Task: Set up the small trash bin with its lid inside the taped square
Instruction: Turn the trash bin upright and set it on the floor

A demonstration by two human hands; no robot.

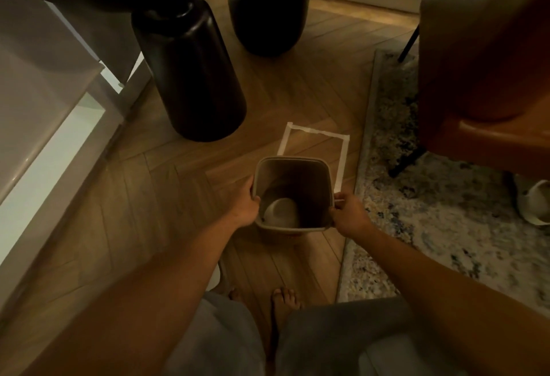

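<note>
A small beige trash bin (293,179) with an open square top is held over the wooden floor, between my two hands. My left hand (245,204) grips its left rim and my right hand (349,215) grips its right rim. Inside the bin lies a pale rounded piece (281,212), possibly the lid. The white taped square (343,149) is marked on the floor just beyond the bin; the bin covers its near part and I cannot tell whether the bin touches the floor.
Two thick dark table legs (193,78) stand beyond the square on the left. A patterned rug (431,212) and a brown chair (482,63) lie to the right. White cabinet edge (44,152) runs along the left. My bare feet (285,301) are below.
</note>
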